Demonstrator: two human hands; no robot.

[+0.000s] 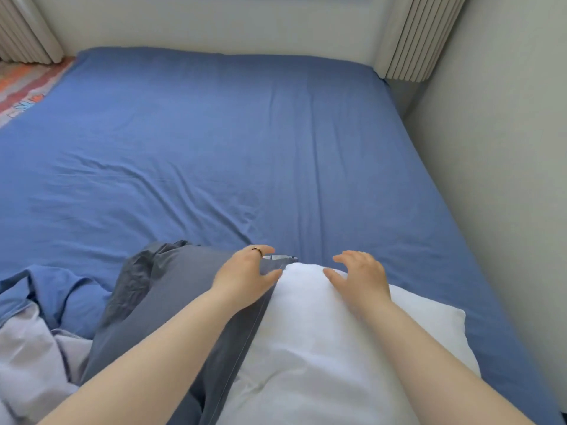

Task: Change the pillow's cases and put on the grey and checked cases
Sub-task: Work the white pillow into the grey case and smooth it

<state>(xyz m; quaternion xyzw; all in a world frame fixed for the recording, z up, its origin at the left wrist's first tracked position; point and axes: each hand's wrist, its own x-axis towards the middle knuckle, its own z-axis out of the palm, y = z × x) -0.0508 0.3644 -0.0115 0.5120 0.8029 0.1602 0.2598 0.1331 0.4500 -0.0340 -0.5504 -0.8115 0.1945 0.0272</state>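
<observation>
Right now your left hand (245, 276) sits just below the middle of the frame. Its fingers curl over the far edge of the grey case (171, 302) and the thumb lies along the line where grey cloth meets the white pillow (322, 348), so it is grasping that edge. A dark ring (257, 250) shows on 1 finger.

Your right hand (362, 279) rests on the far end of the pillow, fingers spread and loosely bent, holding nothing.

The grey case lies in the lower middle of the frame, touching the pillow's left side along its whole length, with its far left corner crumpled. You cannot tell whether any part of the pillow is inside it. The pillow fills the lower right, bare and white.

Just beyond your left fingertips a small pale piece with dark marks (283, 258) pokes out; it is too small to identify.

Both things lie on the blue sheet (214, 148) that covers the bed. At lower left lie a bunched blue cloth (55, 289) and a pale lilac cloth (27, 357). Pleated curtains (420, 35) hang at the 2 upper corners.
</observation>
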